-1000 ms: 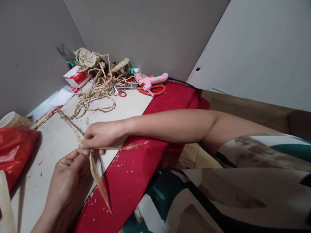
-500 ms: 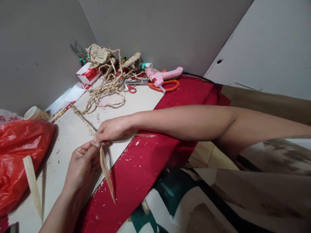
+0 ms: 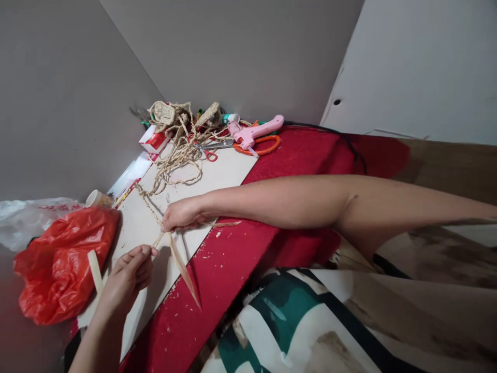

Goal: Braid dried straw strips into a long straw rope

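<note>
My right hand [image 3: 181,214] is closed around the near end of a braided straw cord [image 3: 150,204], just above the white board. Below that grip, one flat straw strand [image 3: 182,267] hangs down over the red cloth, and another pokes out to the right under my wrist. My left hand [image 3: 134,267] pinches a thin strand [image 3: 158,240] that runs from the braid's end, held taut a short way from my right fingers. The cord leads back to a tangled heap of braided straw cord [image 3: 176,160].
Behind the heap lie a pink glue gun [image 3: 252,133], orange-handled scissors [image 3: 267,146], small red-handled scissors [image 3: 209,154] and a red-white box [image 3: 154,139]. A red plastic bag [image 3: 66,264], a paper cup [image 3: 99,199] and a pale strip [image 3: 95,272] are at left. Red cloth [image 3: 217,269] borders the white board [image 3: 229,171].
My left hand has drawn away from my right, down and left, stretching a strand between them. My right hand keeps its hold on the braid. The view has shifted somewhat.
</note>
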Demonstrator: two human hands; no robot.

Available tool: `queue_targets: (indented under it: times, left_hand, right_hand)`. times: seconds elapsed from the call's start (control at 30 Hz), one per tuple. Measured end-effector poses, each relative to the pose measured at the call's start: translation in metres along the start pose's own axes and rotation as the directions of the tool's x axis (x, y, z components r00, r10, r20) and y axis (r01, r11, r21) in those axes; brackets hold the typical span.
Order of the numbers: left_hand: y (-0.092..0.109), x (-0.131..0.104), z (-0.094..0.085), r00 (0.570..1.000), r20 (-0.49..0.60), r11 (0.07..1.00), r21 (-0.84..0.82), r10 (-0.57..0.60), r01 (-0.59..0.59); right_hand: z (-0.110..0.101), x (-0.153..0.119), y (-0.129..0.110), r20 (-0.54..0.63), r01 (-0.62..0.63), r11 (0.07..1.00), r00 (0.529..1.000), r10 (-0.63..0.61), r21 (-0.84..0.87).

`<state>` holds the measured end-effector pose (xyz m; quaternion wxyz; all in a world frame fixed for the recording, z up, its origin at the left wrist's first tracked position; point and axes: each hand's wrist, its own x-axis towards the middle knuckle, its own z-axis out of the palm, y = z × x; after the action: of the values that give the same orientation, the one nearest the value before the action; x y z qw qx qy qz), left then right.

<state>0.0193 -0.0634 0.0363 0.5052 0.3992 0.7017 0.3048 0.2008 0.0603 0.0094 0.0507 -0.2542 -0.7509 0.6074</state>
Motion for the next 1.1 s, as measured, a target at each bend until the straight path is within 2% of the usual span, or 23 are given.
queue_targets:
  times: [0.07,0.13,0.17,0.2,0.27,0.3,0.4,0.5,0.6,0.7,0.73,0.8,0.9,0.97,1.1]
  left_hand:
    - [-0.003,-0.011,-0.021,0.998,-0.057,0.984,0.178,0.010,0.000]
    - [-0.007,-0.021,-0.045,0.974,-0.202,0.879,0.476,0.106,0.003]
    - [-0.009,-0.024,-0.056,0.933,-0.300,0.776,0.630,0.198,0.038]
    - [-0.010,-0.027,-0.067,0.870,-0.393,0.655,0.748,0.300,0.112]
    - [-0.012,-0.027,-0.085,0.761,-0.505,0.531,0.809,0.407,0.253]
    - [-0.013,-0.026,-0.091,0.724,-0.540,0.501,0.809,0.429,0.307]
    - [-0.016,-0.015,-0.098,0.664,-0.603,0.469,0.786,0.441,0.402]
    - [-0.019,0.002,-0.096,0.623,-0.638,0.492,0.762,0.453,0.422]
    - [-0.020,0.013,-0.095,0.575,-0.676,0.573,0.722,0.462,0.388]
    - [-0.016,0.015,-0.094,0.533,-0.723,0.709,0.644,0.440,0.287]
    - [-0.014,0.014,-0.092,0.538,-0.731,0.764,0.605,0.420,0.226]
    - [-0.009,0.010,-0.082,0.601,-0.713,0.865,0.497,0.360,0.072]
    - [-0.001,0.004,-0.056,0.773,-0.582,0.957,0.270,0.252,-0.108]
    - [0.003,0.002,-0.035,0.859,-0.471,0.979,0.131,0.199,-0.155]
    - [0.003,0.004,-0.001,0.943,-0.309,0.987,-0.059,0.127,-0.153]
  right_hand:
    - [0.000,0.003,0.002,0.009,0.008,1.000,1.000,-0.008,0.003]
    - [0.000,0.004,0.003,0.011,0.014,1.000,1.000,-0.014,0.007]
    - [0.000,0.005,0.004,0.010,0.016,1.000,1.000,-0.017,0.009]
    - [0.000,0.005,0.004,0.007,0.018,1.000,1.000,-0.018,0.011]
    - [0.001,0.005,0.005,0.006,0.016,1.000,1.000,-0.016,0.012]
    - [0.001,0.005,0.005,0.010,0.012,1.000,1.000,-0.012,0.012]
    - [0.002,0.004,0.005,0.027,-0.006,1.000,1.000,0.006,0.009]
    - [0.002,0.003,0.004,0.037,-0.016,1.000,0.999,0.015,0.005]
    - [0.001,0.003,0.004,0.044,-0.013,1.000,0.999,0.012,0.010]
    - [0.001,0.004,0.004,0.047,0.003,0.999,0.999,-0.004,0.032]
    - [0.001,0.004,0.005,0.049,0.008,0.999,0.999,-0.010,0.041]
    - [0.001,0.005,0.005,0.050,0.014,0.998,0.999,-0.016,0.056]
    - [0.001,0.007,0.006,0.052,0.015,0.997,0.998,-0.019,0.074]
    - [0.001,0.007,0.006,0.051,0.020,0.996,0.998,-0.025,0.088]
    - [0.000,0.005,0.004,0.037,0.042,0.992,0.998,-0.047,0.116]
